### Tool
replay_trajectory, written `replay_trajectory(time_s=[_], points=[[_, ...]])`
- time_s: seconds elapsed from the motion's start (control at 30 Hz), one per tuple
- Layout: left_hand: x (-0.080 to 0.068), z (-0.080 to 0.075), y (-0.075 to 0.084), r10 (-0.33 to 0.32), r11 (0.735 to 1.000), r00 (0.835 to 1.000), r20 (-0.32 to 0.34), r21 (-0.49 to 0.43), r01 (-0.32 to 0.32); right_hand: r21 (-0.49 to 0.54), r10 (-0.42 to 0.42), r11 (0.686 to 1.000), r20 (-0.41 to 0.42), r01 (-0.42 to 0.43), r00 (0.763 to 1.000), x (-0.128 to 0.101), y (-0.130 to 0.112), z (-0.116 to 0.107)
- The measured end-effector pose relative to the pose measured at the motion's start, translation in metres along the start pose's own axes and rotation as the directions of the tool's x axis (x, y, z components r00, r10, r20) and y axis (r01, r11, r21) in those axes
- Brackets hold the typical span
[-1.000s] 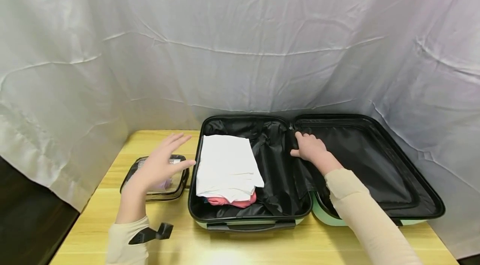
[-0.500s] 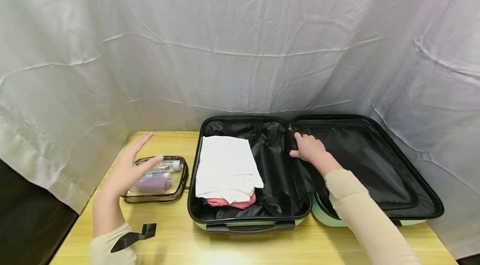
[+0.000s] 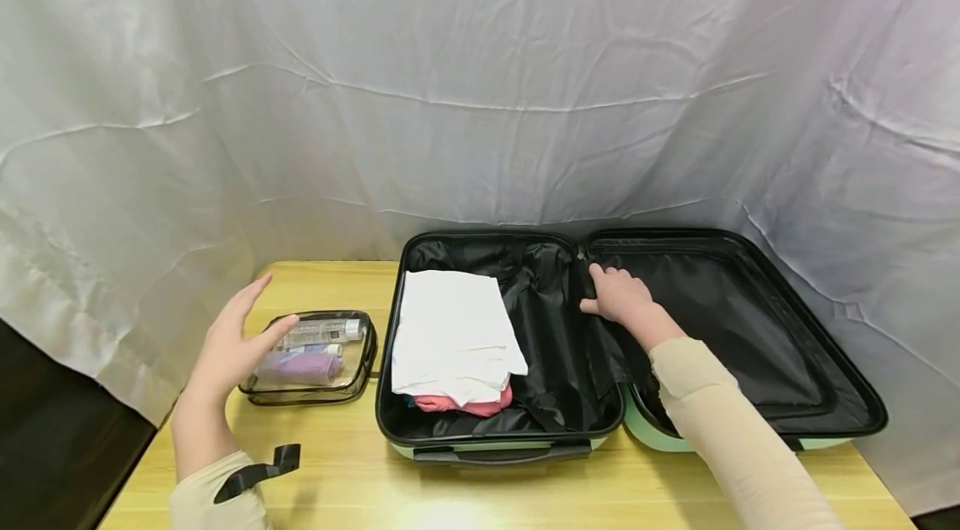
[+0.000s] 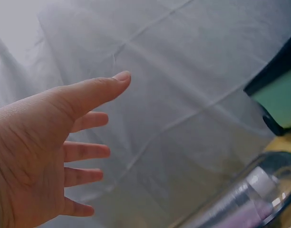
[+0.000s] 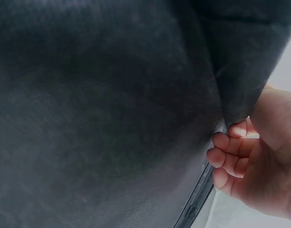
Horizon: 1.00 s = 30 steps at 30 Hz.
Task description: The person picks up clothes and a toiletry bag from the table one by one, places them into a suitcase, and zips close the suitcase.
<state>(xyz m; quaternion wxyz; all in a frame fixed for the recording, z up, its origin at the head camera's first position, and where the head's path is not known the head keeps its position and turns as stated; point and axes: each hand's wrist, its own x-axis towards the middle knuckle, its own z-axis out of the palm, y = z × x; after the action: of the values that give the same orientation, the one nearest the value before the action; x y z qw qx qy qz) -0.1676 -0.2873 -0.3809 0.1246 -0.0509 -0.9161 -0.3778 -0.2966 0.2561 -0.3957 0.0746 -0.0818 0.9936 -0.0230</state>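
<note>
In the head view my left hand (image 3: 225,351) hovers at the left edge of a clear toiletry bag (image 3: 258,388), thumb and fingers spread, holding nothing. Bottles and a purple item (image 3: 303,367) show through the bag. The left wrist view has the same hand (image 4: 45,156) with fingers extended and the bag (image 4: 231,209) at lower right. My right hand (image 3: 618,297) is at the middle of an open suitcase (image 3: 502,440), gripping its black lining flap (image 3: 606,347). Curled fingers pinch the flap's edge in the right wrist view, where the hand (image 5: 259,166) appears at right.
Folded white clothes (image 3: 453,330) lie over a red garment (image 3: 465,405) in the suitcase's left half. Its right half (image 3: 727,330) lies open beside it. A wooden table (image 3: 360,488) carries everything, and a pale curtain (image 3: 480,80) hangs behind.
My left hand has moved left and slightly down, away from the suitcase's left edge, uncovering the toiletry bag's contents. The right hand stays at the flap.
</note>
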Motion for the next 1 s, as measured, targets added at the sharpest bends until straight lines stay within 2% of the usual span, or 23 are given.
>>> replay_trajectory(time_s=[0.3,0.57,0.73,1.0], points=[[-0.002,0.007,-0.031,-0.097,0.995,0.995,-0.036,-0.029,0.096,0.007,-0.003,1.0,0.009,0.003,1.0,-0.002,-0.001,-0.002],[-0.004,0.018,-0.06,-0.158,0.987,0.984,-0.085,0.0,0.159,0.016,0.0,1.0,0.015,0.0,1.0,-0.003,-0.001,-0.003],[-0.007,0.026,-0.071,-0.213,0.977,0.974,-0.08,0.006,0.214,0.023,-0.001,1.0,0.014,0.001,1.0,-0.001,0.0,-0.002],[-0.007,0.039,-0.083,-0.232,0.973,0.97,-0.071,-0.022,0.231,0.029,0.0,1.0,0.014,0.0,1.0,-0.002,-0.001,-0.002]])
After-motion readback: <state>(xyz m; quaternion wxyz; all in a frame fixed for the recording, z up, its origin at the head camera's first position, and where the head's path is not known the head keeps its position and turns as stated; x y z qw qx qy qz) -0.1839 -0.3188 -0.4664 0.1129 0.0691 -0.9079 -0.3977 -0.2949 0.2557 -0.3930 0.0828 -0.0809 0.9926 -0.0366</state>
